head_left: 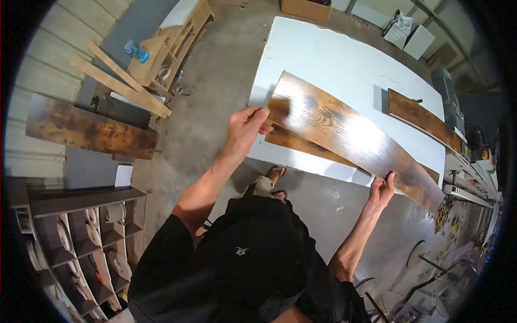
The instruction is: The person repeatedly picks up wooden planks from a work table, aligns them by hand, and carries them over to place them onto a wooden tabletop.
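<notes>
A long brown wood-grain board (328, 124) is held up in front of me, its glossy face catching the light. My left hand (249, 128) is closed on its left end. Further along its near edge, my right hand (381, 192) pinches the board. Below it, a second brown board (307, 145) lies on the white table (334, 54), partly hidden by the held one. Another dark brown board (423, 118) rests at the table's right side, with a small dark object (418, 100) beside it.
Left of me stands a shelf unit (86, 202) with rolls of edging tape (119, 265) in its compartments. A brown board (91, 126) and wood strips (121, 81) lean by the left wall. A machine (476, 145) borders the table's right end. Scraps (455, 229) litter the floor there.
</notes>
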A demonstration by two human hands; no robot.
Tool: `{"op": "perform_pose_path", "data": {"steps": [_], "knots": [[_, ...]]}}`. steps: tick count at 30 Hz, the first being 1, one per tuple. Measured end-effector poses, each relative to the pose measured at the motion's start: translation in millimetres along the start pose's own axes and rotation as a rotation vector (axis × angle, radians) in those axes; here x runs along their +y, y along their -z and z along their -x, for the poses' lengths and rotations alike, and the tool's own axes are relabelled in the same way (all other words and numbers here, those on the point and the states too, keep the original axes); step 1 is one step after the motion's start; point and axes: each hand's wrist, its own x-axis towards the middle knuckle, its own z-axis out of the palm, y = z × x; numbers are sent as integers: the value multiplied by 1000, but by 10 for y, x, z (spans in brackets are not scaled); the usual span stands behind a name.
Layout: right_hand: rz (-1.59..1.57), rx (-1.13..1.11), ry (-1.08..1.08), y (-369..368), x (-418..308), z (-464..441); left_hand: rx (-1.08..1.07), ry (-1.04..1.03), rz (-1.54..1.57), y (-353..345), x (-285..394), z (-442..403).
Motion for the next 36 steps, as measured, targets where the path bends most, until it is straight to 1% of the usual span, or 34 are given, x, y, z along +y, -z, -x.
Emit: {"op": "perform_pose_path", "data": {"steps": [3, 6, 9, 12, 13, 16, 17, 18, 20, 21, 22, 23, 24, 25, 26, 27, 28, 29, 30, 31, 32, 33, 34, 35, 36], "knots": [[-58, -4, 83, -68, -102, 297, 3, -86, -32, -112, 153, 12], [-76, -22, 152, -5, -322, 601, -53, -99, -40, -263, 273, 80], [-65, -35, 254, 144, -539, 869, -176, 4, -49, -376, 346, 144], [-117, -14, 315, 325, -749, 1143, -410, -91, 142, -397, 286, 301], [-109, -27, 335, 402, -802, 1243, -540, -64, 187, -373, 258, 289], [-81, -30, 398, 657, -864, 1638, -580, -141, 42, -465, 282, 487], [-71, -14, 425, 742, -849, 1811, -638, -64, 46, -436, 311, 498], [-62, 4, 464, 778, -845, 2010, -660, -65, 2, -437, 274, 489], [-23, 78, 527, 713, -728, 2422, -657, -61, -63, -401, 81, 437], [-15, 143, 562, 767, -688, 2592, -637, -34, -63, -455, 78, 453], [6, 189, 590, 871, -565, 2920, -633, -7, -68, -363, 44, 587], [19, 246, 631, 922, -443, 3260, -701, -67, -88, -239, -25, 665], [45, 346, 696, 816, -267, 3593, -780, -130, -101, -117, -114, 736], [56, 460, 760, 739, -103, 3926, -782, -15, -80, -15, -178, 862], [63, 507, 774, 1025, 67, 4245, -846, -24, -154, 168, -235, 951], [61, 490, 781, 1193, 272, 4596, -895, -286, -319, 294, -276, 1062], [51, 585, 862, 939, 446, 4857, -1078, -237, -323, 418, -500, 869], [29, 606, 927, 1349, 799, 5194, -1199, -339, -286, 726, -579, 1046], [-1, 625, 984, 1548, 1163, 5551, -1318, -463, -366, 995, -615, 1169], [-29, 643, 1042, 1747, 1536, 5918, -1408, -677, -521, 1267, -639, 1290], [-59, 649, 1093, 1659, 1875, 6310, -1561, -1033, -632, 1520, -691, 1322], [-93, 669, 1152, 1662, 2244, 6689, -1702, -1023, -634, 1783, -782, 1461], [-120, 679, 1203, 1718, 2605, 7054, -1797, -1028, -660, 1272, -733, 1239], [-153, 790, 1172, 1283, 1990, 6076, -1894, -1028, -685, 772, -716, 1014], [-198, 856, 1151, 1366, 2174, 6189, -1930, -1109, -722, 726, -813, 1044]]}}
